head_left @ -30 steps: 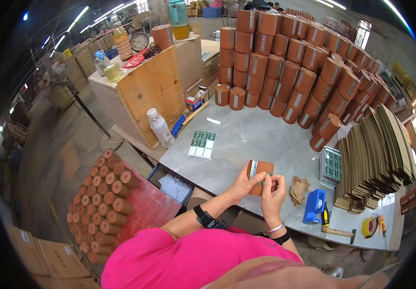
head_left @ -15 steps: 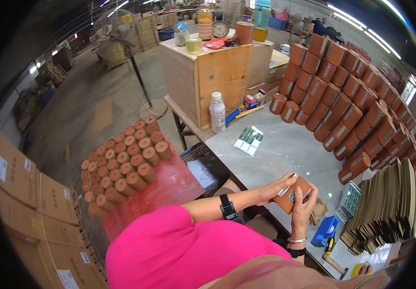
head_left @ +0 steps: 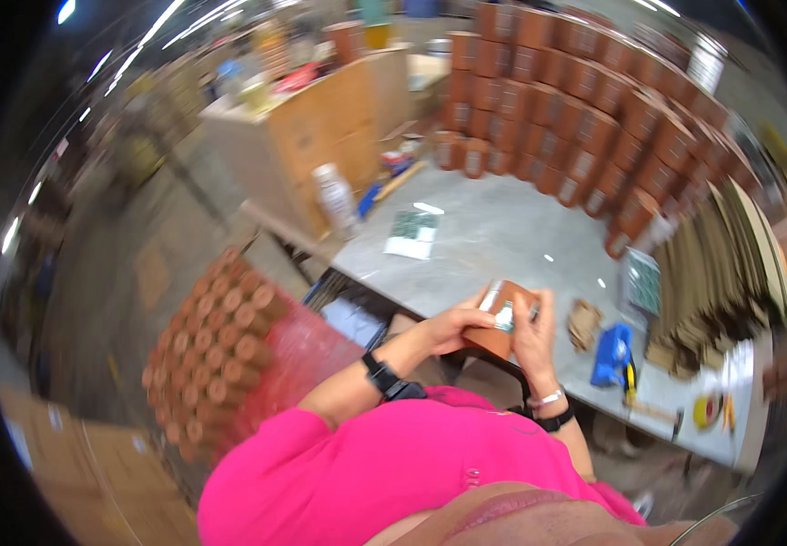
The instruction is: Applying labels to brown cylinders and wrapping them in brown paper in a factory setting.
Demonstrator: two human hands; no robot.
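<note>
Over the near edge of the grey table (head_left: 466, 232), I hold a reddish-brown cylinder (head_left: 488, 340) with a green and white label on its side. My left hand (head_left: 455, 328) is closed around its left side. My right hand (head_left: 532, 338) grips its right side, with the thumb lying on the face by the label. A sheet of green labels (head_left: 411, 235) lies on the table beyond my hands. To the right of my right hand is a crumpled brown scrap (head_left: 583, 324).
Stacked brown cylinders (head_left: 539, 118) line the table's back. At right are a pile of cardboard pieces (head_left: 716, 282), a packet of labels (head_left: 641, 282), a blue tool (head_left: 612, 355) and a tape roll (head_left: 706, 412). More cylinders (head_left: 207, 355) stand on a red board at left.
My view has swung to the right and blurs. The cylinder stays in both hands but has tilted, and my right thumb now lies across its face by the label.
</note>
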